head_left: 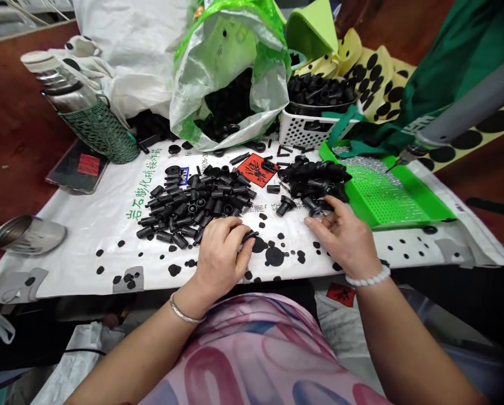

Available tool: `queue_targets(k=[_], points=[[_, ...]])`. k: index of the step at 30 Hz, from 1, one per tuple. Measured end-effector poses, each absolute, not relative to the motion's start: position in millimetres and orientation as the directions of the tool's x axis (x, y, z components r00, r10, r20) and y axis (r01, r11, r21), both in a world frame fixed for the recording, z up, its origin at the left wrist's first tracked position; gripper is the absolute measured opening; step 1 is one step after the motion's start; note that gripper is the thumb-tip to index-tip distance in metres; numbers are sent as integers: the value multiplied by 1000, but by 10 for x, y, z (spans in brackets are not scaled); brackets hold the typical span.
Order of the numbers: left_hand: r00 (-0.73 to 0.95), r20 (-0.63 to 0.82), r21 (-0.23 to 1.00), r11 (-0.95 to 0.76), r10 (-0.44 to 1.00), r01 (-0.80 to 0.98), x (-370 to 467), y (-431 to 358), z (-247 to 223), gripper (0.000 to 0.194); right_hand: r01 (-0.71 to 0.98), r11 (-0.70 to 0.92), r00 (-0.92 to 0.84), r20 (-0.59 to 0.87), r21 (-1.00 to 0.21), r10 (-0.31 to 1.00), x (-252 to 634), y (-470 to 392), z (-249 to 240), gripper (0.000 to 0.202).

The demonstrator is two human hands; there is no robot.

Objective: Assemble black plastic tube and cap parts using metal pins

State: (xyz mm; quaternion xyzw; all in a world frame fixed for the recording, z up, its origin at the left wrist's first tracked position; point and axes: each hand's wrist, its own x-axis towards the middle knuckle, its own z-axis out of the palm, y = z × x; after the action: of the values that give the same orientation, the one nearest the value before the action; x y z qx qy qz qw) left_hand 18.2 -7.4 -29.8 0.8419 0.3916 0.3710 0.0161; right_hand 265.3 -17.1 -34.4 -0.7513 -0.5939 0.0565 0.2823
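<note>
My left hand (222,253) is closed, with a small black part (251,235) between thumb and fingers. It lies at the lower right edge of a heap of black cylindrical parts (193,205). My right hand (347,236) reaches to the near side of a second heap of black parts (315,177), its thumb and index fingertip around a black flanged part (311,207). Another flanged part (284,206) lies just left of those fingertips. A red diamond-shaped label (258,170) shows between the two heaps.
A green tray (378,197) of small silvery pieces stands right, under a grey powered driver (467,107). Behind are a white basket (302,132) and an open bag (230,67) of black parts. A bottle (94,121), phone (72,171) and metal cup (32,236) are left.
</note>
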Motion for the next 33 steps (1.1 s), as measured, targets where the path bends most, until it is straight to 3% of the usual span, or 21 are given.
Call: queue_targets(k=[5,9,11,13,16,21,27,30,33], points=[[406,621,328,-692,671,643,195,-64,-291,14,824,-20,321,438,-567,839,2671,-314,-444,44],[414,617,325,-696,669,641,202,-78,-295,14,902,155,168,658,-404,734,2577,-215,-290,27],[413,614,325,-692,673,644,206,-84,-300,14,946,191,14,622,-262,783,2480,-62,-124,27],[407,614,326,-687,676,650,208,-89,-305,14,987,154,-115,446,-52,888,2361,138,38,30],[390,618,340,-679,683,651,204,-96,-310,13,977,203,-211,291,56,933,2186,459,160,24],[348,609,410,-658,713,631,185,-87,-312,13,956,269,-286,160,120,945,2072,844,45,17],[295,611,511,-651,735,561,153,-58,-274,14,938,327,-342,149,116,928,2079,800,118,16],[204,535,699,-565,820,439,136,-29,-188,23,903,417,-429,187,99,884,1921,559,306,20],[94,286,942,-298,954,152,119,16,-68,28,768,640,-626,252,35,738,1713,334,417,24]])
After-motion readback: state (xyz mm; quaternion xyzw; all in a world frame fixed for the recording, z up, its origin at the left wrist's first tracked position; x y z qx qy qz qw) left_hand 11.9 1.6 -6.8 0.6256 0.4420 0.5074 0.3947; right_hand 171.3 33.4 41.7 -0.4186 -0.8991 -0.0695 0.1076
